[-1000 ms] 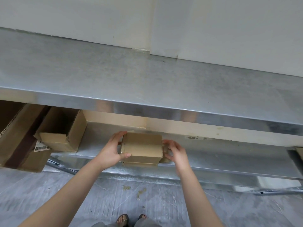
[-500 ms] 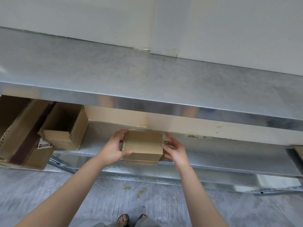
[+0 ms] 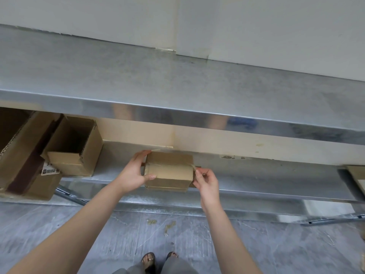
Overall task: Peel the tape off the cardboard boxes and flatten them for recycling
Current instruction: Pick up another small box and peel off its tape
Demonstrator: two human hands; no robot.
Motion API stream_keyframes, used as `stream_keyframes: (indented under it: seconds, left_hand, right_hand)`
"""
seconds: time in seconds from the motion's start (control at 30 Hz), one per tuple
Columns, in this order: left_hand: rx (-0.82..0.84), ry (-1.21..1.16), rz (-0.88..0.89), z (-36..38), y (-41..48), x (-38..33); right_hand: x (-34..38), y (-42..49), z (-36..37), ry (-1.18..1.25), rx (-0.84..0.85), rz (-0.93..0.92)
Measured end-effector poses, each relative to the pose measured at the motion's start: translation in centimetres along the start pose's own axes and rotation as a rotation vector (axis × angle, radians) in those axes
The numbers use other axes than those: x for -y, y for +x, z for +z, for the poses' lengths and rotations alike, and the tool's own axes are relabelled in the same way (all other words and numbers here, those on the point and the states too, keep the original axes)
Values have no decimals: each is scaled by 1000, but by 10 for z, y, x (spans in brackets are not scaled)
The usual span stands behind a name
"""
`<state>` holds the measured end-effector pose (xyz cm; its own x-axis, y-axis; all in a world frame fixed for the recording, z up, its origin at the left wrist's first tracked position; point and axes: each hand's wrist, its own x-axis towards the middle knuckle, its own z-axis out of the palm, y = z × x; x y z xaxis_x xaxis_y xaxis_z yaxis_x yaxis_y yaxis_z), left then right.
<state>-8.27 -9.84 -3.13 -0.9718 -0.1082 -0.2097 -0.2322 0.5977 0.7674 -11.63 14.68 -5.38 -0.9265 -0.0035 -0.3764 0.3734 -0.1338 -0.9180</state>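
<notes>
A long grey galvanised-steel table stands against a plain white wall; beneath it, grey marbled floor.

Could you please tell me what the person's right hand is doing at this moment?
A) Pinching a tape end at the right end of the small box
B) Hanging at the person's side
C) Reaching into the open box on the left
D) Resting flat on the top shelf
A: the right hand pinches the tape at the right end of the small box, which the left hand grips.
</notes>
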Motion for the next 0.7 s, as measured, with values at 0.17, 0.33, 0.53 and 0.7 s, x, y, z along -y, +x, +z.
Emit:
stream_keyframes:
  seconds: [0.17,0.33,0.53,0.7]
  left_hand:
    - [15,-4,-9,-1,1,1]
    - [12,0,-2,0,1,0]
    - [5,-9,10,0,1,0]
    - [-12,-12,13,3,0,-2]
  right_hand:
    - [23,3,-14,39,114,38]
    - [31,12,-18,-133,164,27]
    - [20,12,-13,-136,140,54]
    - [17,9,-12,-217,20,-69]
